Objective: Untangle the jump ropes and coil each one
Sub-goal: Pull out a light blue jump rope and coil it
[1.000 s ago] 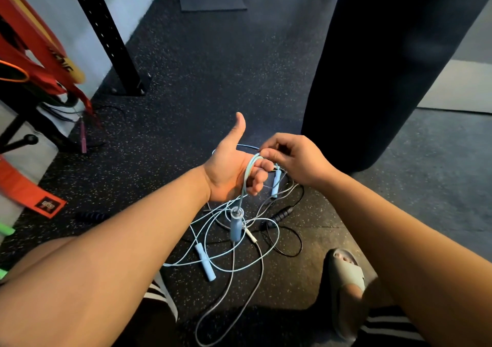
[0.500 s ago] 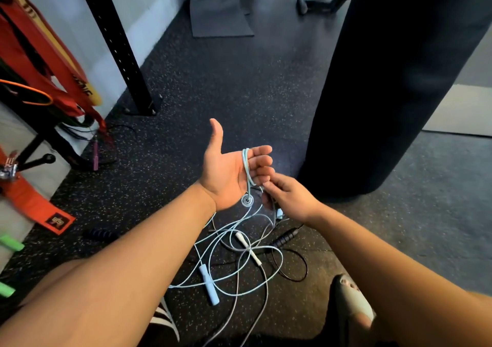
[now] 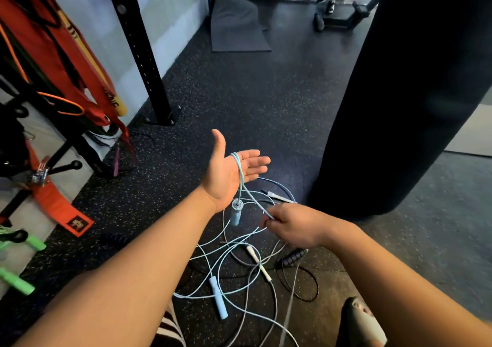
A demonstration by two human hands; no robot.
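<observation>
Head view. Compared with half a second earlier, the right hand (image 3: 292, 225) has dropped away from the left hand (image 3: 234, 171) and sits lower, with the light blue rope (image 3: 241, 172) drawn out between them.

The left hand is flat, palm up, fingers straight, and the rope lies looped across its palm. The right hand pinches the same rope in curled fingers. The rope is thin, smooth cord.

Blue handles, count two:
- The cylindrical hanging handle (image 3: 235, 213) dangles just below the left palm.
- The second blue handle (image 3: 218, 297) lies on the speckled rubber floor (image 3: 239, 93).

Also tangled on the floor:
- one slim white handle (image 3: 258, 262)
- one ribbed black handle (image 3: 294, 256)
- one loop of black cord (image 3: 306, 285)
</observation>
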